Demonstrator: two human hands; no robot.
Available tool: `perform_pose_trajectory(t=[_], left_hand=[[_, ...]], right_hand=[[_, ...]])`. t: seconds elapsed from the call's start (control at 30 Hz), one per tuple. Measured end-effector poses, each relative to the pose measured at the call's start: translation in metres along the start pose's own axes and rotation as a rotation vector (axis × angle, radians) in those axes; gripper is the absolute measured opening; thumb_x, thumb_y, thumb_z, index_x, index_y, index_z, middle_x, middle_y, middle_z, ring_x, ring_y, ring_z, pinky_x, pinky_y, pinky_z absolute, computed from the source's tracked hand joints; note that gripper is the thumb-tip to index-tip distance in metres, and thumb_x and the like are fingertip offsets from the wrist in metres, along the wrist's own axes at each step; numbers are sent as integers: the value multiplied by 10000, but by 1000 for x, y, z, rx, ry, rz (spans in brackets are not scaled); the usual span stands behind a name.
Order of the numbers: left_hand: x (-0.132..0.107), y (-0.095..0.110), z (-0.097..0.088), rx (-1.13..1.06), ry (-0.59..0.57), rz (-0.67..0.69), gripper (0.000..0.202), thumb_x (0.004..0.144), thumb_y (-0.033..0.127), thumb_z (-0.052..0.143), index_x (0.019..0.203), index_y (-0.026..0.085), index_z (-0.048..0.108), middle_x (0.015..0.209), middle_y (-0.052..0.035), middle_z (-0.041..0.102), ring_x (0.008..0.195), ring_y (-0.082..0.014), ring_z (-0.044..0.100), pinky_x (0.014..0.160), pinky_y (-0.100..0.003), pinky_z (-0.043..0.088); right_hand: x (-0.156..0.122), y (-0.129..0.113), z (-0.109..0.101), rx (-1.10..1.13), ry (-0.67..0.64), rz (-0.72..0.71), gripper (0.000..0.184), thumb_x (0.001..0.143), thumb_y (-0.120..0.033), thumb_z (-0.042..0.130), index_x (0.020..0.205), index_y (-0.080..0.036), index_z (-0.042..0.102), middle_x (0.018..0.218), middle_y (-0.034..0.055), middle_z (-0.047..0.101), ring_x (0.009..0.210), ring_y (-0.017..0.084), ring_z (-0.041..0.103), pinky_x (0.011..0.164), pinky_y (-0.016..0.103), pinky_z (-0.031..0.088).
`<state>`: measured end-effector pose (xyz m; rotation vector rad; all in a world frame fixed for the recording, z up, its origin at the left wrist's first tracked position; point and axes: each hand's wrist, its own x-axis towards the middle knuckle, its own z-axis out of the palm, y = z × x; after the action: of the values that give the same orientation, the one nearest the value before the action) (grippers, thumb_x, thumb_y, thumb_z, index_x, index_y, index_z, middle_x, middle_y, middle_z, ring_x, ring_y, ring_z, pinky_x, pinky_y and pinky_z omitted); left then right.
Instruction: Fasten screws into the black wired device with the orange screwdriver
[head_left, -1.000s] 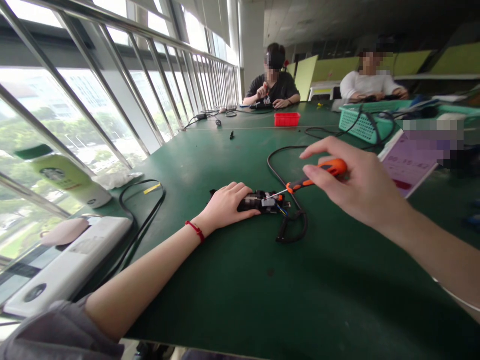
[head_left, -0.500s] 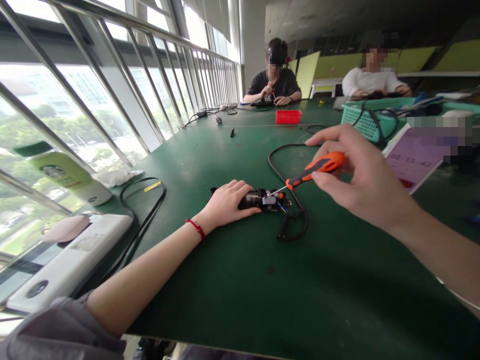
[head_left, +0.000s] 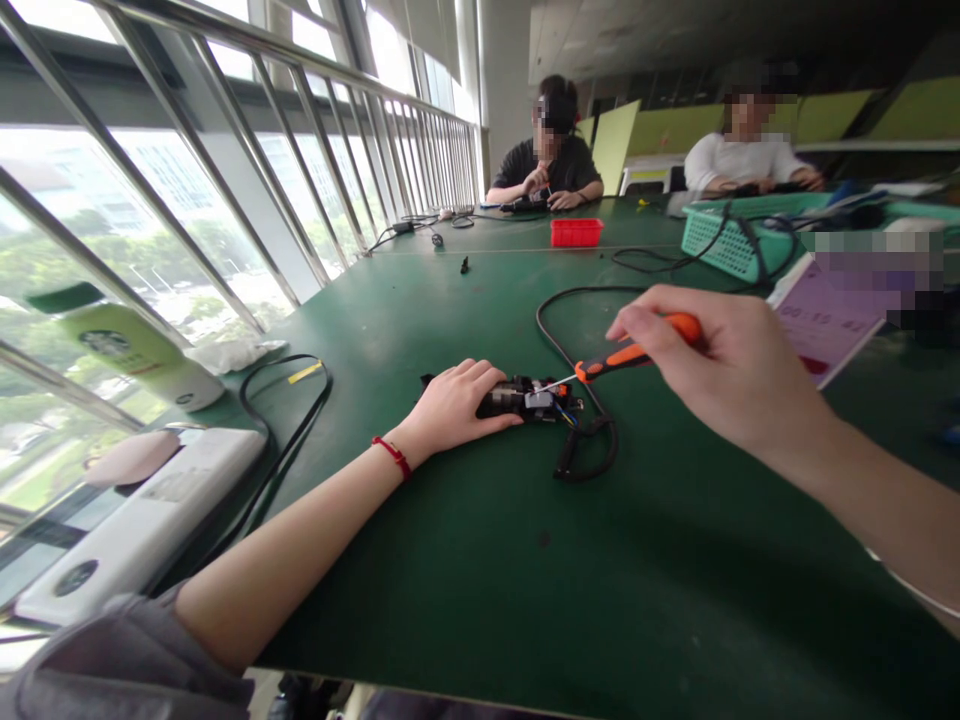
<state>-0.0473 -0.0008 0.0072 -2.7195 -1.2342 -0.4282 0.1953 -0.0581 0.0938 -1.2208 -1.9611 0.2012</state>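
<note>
My left hand (head_left: 463,402) is wrapped over a black device with exposed inner parts (head_left: 501,399), pressing it on the green table. A grey block (head_left: 538,400) and blue and yellow wires show at the device's right end. In my right hand (head_left: 724,365) is an orange-and-black screwdriver (head_left: 616,360), its handle gripped between thumb and fingers. The thin shaft slants down to the left, and its tip meets the device near the grey block. A black cord (head_left: 551,335) curves beside the device and runs back under my right hand.
A green-capped bottle (head_left: 139,345), a white case (head_left: 142,520) and a black strap (head_left: 296,430) lie at the left by the railing. Farther back are a red bin (head_left: 576,233), a teal basket (head_left: 739,240) and a purple-screened tablet (head_left: 829,310). Two people sit across the table.
My right hand has turned and closed its fingers around the screwdriver handle; before, the fingers were more spread. The screwdriver tip and my left hand have stayed in place.
</note>
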Motion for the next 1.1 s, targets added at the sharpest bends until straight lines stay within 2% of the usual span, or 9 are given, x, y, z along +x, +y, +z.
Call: perform_pose_trajectory(t=[0.2, 0.33, 0.4, 0.5, 0.6, 0.67, 0.83, 0.97, 1.1], left_hand=[[0, 0, 0, 10, 4, 3, 538, 836, 648, 397, 1054, 176, 535, 1006, -73, 594, 883, -220, 549, 760, -332, 450], [0, 0, 0, 1, 4, 3, 538, 834, 649, 398, 1052, 177, 539, 1007, -75, 594, 881, -218, 549, 764, -335, 452], [0, 0, 0, -4, 7, 3, 536, 833, 647, 404, 1053, 178, 541, 1002, -74, 593, 879, -217, 549, 764, -336, 453], [0, 0, 0, -17, 13, 2, 527, 830, 641, 415, 1053, 182, 546, 996, -73, 592, 877, -215, 551, 761, -336, 453], [0, -1, 0, -20, 16, -1, 526, 828, 642, 418, 1049, 183, 547, 997, -76, 592, 873, -215, 552, 758, -337, 453], [0, -1, 0, -13, 13, 0, 528, 828, 644, 414, 1047, 182, 544, 994, -77, 594, 871, -217, 553, 757, -337, 452], [0, 0, 0, -1, 7, 3, 529, 834, 649, 399, 1049, 184, 533, 994, -69, 592, 873, -216, 553, 753, -332, 451], [0, 0, 0, 3, 1, -1, 536, 833, 654, 394, 1046, 183, 535, 987, -70, 592, 872, -217, 552, 750, -334, 451], [0, 0, -1, 0, 7, 1, 530, 836, 649, 393, 1047, 185, 534, 989, -72, 592, 874, -217, 552, 758, -333, 450]], right_hand=[[0, -1, -3, 53, 2, -47, 256, 781, -320, 569, 1023, -241, 542, 631, -2, 561, 522, 166, 489, 503, 309, 351], [0, -1, -2, -46, -7, -27, 180, 807, -393, 539, 777, -229, 606, 571, -1, 525, 485, 149, 455, 483, 303, 308], [0, 0, -1, -3, 6, -44, 136, 781, -340, 571, 866, -236, 594, 617, -4, 536, 521, 154, 485, 501, 300, 338], [-1, 0, 0, 119, 7, -68, 355, 723, -253, 615, 1057, -241, 497, 720, -2, 563, 590, 163, 532, 537, 297, 388], [-1, -1, 1, 64, -31, -27, 136, 785, -341, 567, 873, -237, 563, 572, -19, 504, 478, 144, 463, 481, 297, 339], [-2, -2, 0, 25, -31, -3, 142, 805, -373, 547, 810, -235, 578, 501, -30, 449, 440, 135, 422, 467, 296, 324], [-2, -2, 1, 153, -4, -15, 444, 720, -331, 649, 1117, -244, 472, 746, 4, 585, 563, 154, 523, 496, 286, 398], [-2, -1, 1, 34, -11, 21, 230, 804, -423, 554, 894, -216, 601, 622, -3, 571, 485, 130, 494, 483, 287, 371], [-1, 1, 2, 134, 1, -67, 404, 718, -299, 641, 1099, -250, 519, 855, 32, 636, 709, 186, 609, 615, 313, 477]])
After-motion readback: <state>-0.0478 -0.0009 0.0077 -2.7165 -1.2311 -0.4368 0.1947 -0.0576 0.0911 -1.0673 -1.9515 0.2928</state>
